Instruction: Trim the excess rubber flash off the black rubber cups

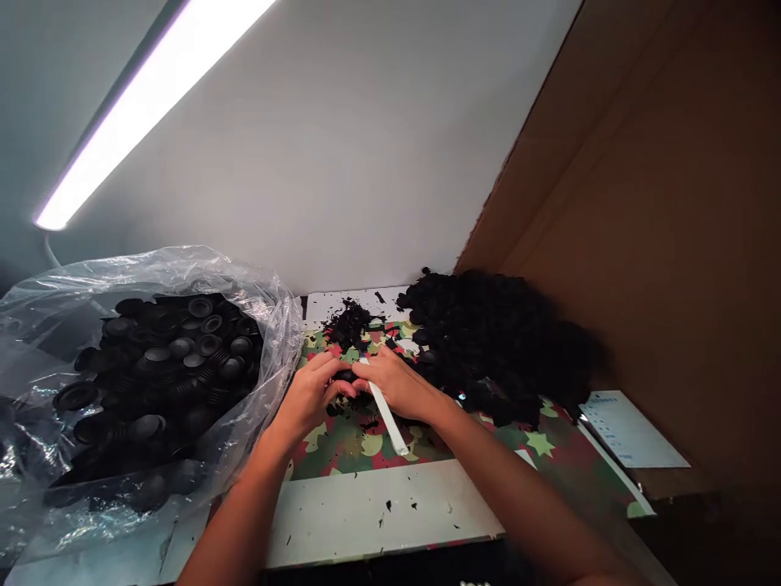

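Note:
My left hand (312, 392) is closed on a small black rubber piece (346, 376), which is mostly hidden by the fingers. My right hand (394, 384) meets it fingertip to fingertip, closed on a slim white stick (388, 419) that slants down toward me; the far end of the stick is hidden by the fingers. Both hands are just above a camouflage-patterned sheet (342, 460). Black scraps (349, 324) lie beyond the hands, and a few more black bits are under them.
On the left a clear plastic bag (281, 325) holds many round black rubber parts (183, 348). A large heap of black pieces (494, 342) lies on the right against a cardboard panel (659, 244). A printed white card (634, 431) rests beside it. A tube light (152, 98) hangs above.

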A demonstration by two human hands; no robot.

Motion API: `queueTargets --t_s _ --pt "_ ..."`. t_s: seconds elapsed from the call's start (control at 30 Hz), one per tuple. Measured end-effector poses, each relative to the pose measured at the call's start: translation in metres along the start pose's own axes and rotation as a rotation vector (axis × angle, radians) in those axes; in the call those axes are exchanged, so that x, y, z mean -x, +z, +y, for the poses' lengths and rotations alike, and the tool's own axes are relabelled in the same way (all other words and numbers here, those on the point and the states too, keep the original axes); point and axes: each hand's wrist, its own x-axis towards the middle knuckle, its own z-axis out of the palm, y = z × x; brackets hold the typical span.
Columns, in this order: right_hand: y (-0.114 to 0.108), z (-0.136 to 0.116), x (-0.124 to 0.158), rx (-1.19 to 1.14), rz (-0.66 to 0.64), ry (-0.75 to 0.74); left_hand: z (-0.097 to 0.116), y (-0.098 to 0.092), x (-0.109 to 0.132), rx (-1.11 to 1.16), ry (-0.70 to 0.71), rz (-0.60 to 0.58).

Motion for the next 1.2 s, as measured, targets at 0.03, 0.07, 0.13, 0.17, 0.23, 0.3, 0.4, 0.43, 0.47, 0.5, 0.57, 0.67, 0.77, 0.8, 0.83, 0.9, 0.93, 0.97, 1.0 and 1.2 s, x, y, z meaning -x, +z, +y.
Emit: queueTargets --t_s 0.03,0.07,0.13,0.17,0.23,0.3,0.4,0.43,0.47,0.5,0.57,0.67,0.77,0.8,0.83,0.9,0.93,0.97,1.0,1.2 --pt "0.000 0.001 0.000 -0.006 -0.014 -0.006 0.001 0.001 -0.001 0.015 -0.023 -0.005" --pt "0.000 0.001 -0.001 0.000 -0.016 -0.008 0.001 0.003 -0.002 0.045 -0.057 0.001" --pt "0.000 0.002 -0.002 0.044 0.003 -0.004 0.001 0.010 -0.006 0.152 -0.173 0.056" --pt "0.001 0.002 -0.002 0.078 0.021 0.001 0.000 0.015 -0.008 0.210 -0.239 0.098" --pt "0.002 0.001 -0.003 0.157 0.060 0.006 -0.002 0.025 -0.013 0.301 -0.352 0.183" --pt "0.005 0.001 -0.004 0.233 0.089 0.008 -0.006 0.036 -0.019 0.339 -0.415 0.251" --pt "0.010 0.002 -0.004 0.322 0.137 0.018 -0.010 0.050 -0.029 0.375 -0.471 0.344" --pt "0.012 0.003 -0.004 0.343 0.158 0.024 -0.010 0.054 -0.033 0.390 -0.484 0.372" --pt "0.013 0.004 -0.004 0.359 0.184 0.030 -0.011 0.058 -0.036 0.405 -0.493 0.397" --pt "0.014 0.006 -0.003 0.373 0.210 0.034 -0.010 0.061 -0.039 0.421 -0.500 0.420" --pt "0.014 0.008 -0.003 0.394 0.261 0.039 -0.010 0.067 -0.044 0.454 -0.511 0.466" --pt "0.012 0.010 -0.002 0.417 0.314 0.045 -0.007 0.075 -0.050 0.502 -0.522 0.519" --pt "0.009 0.011 -0.002 0.425 0.344 0.069 -0.006 0.082 -0.053 0.532 -0.527 0.553" --pt "0.008 0.010 -0.002 0.425 0.355 0.074 -0.006 0.083 -0.055 0.538 -0.528 0.562" --pt "0.008 0.009 -0.002 0.423 0.365 0.072 -0.007 0.083 -0.057 0.542 -0.530 0.571" --pt "0.011 0.004 0.000 0.406 0.372 0.045 -0.009 0.079 -0.063 0.546 -0.535 0.595" --pt "0.013 0.001 0.002 0.390 0.369 0.025 -0.011 0.073 -0.067 0.546 -0.536 0.611" --pt "0.015 -0.003 0.003 0.367 0.361 0.006 -0.012 0.067 -0.072 0.545 -0.533 0.626" --pt "0.018 -0.006 0.004 0.339 0.352 -0.006 -0.012 0.059 -0.078 0.542 -0.524 0.640" --pt "0.019 -0.009 0.003 0.115 0.384 0.206 0.013 0.021 -0.074 0.451 -0.357 0.601"
